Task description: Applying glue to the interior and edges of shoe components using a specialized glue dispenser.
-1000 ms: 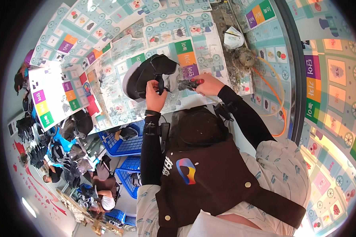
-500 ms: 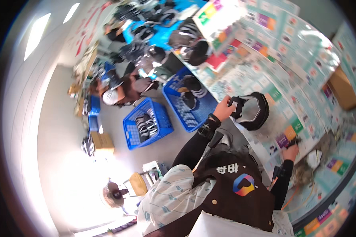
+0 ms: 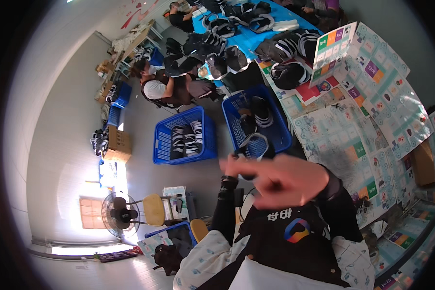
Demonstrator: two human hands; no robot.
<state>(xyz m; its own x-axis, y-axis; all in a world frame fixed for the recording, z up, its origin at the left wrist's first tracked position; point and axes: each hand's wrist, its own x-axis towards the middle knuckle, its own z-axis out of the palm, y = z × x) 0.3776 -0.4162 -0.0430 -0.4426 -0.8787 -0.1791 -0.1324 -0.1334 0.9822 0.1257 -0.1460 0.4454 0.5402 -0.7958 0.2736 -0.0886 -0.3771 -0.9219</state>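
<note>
My left hand (image 3: 231, 168) is closed on a black shoe upper (image 3: 255, 143) with a pale lining round its opening. The upper hangs in front of the near edge of a blue basket (image 3: 291, 140), partly hidden behind my right hand. My right hand (image 3: 292, 181) is raised before my apron, close to the camera and reaching toward the left one; motion smears its fingers, so I cannot make out whether it holds anything. In the basket lie black shoes with white stripes (image 3: 262, 112). A small dark object (image 3: 364, 203) lies on the paper-covered table (image 3: 319, 130).
Another blue basket (image 3: 205, 145) with striped shoes stands on the floor at left. A seated co-worker (image 3: 154, 89) is beyond it. Piles of shoes (image 3: 205, 46) cover the blue far table. A floor fan (image 3: 121, 212) and stool (image 3: 153, 210) stand lower left. Printed sheets (image 3: 377, 87) rise at right.
The shoe upper has moved left off the table with my left hand. My right hand has left the table and come across to the left. The view has shifted too.
</note>
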